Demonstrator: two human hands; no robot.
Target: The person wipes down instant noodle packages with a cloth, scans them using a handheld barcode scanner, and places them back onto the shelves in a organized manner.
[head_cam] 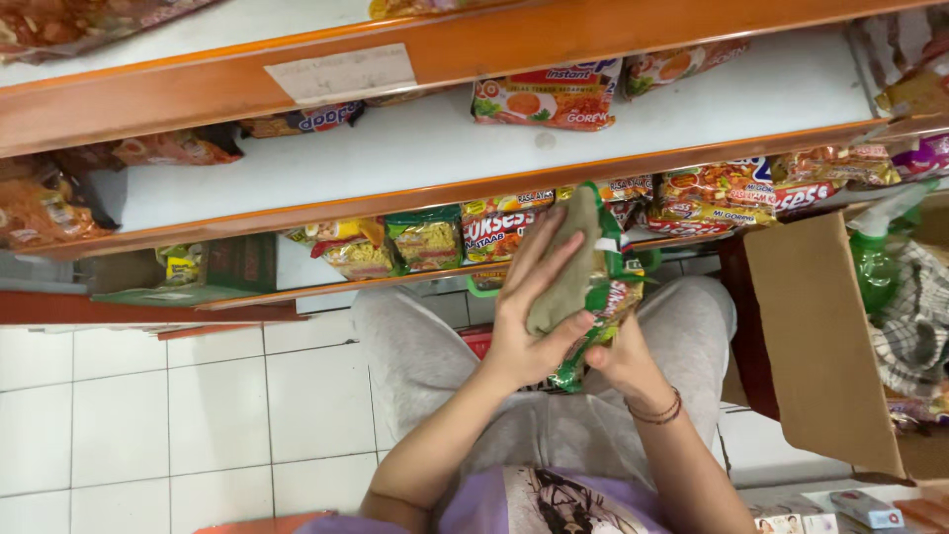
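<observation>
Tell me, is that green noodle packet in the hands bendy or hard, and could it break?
The green noodle packet probably feels light: the left hand and right hand hold it up easily. Its glossy wrapper looks thin, so likely crinkly and a bit slippery. The block inside seems stiff and could crack if squeezed.

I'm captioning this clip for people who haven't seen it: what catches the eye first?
At centre, the left hand presses a grey cloth against a green noodle packet that the right hand holds from behind. Above run orange-edged shelves with scattered noodle packets; an open cardboard box stands at right.
</observation>
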